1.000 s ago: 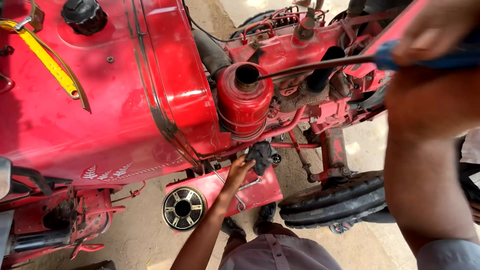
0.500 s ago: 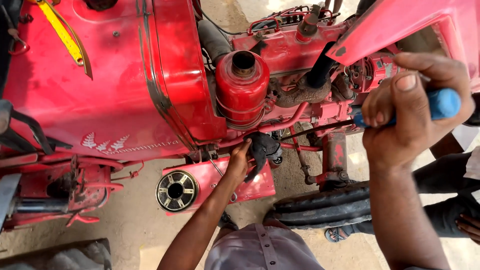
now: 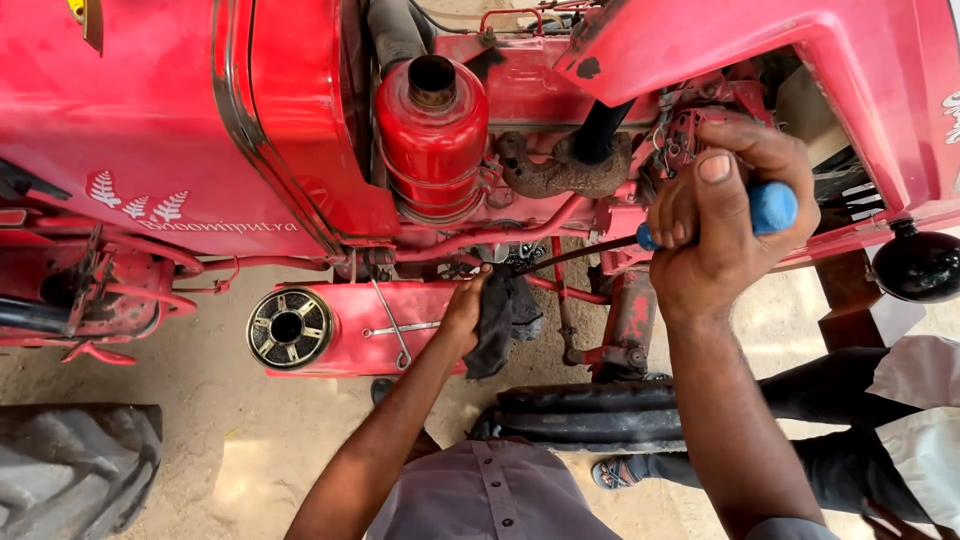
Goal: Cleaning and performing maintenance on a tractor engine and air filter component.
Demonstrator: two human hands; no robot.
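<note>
Up close, the right hand is wrapped tight around the blue handle of a long screwdriver, whose dark shaft runs down and left into the red tractor engine beside the red cylindrical canister. Lower down, the left hand has its grip closed on a dark rag, pressed against the frame just below the canister. Another person's sandalled foot rests near the front tyre.
</note>
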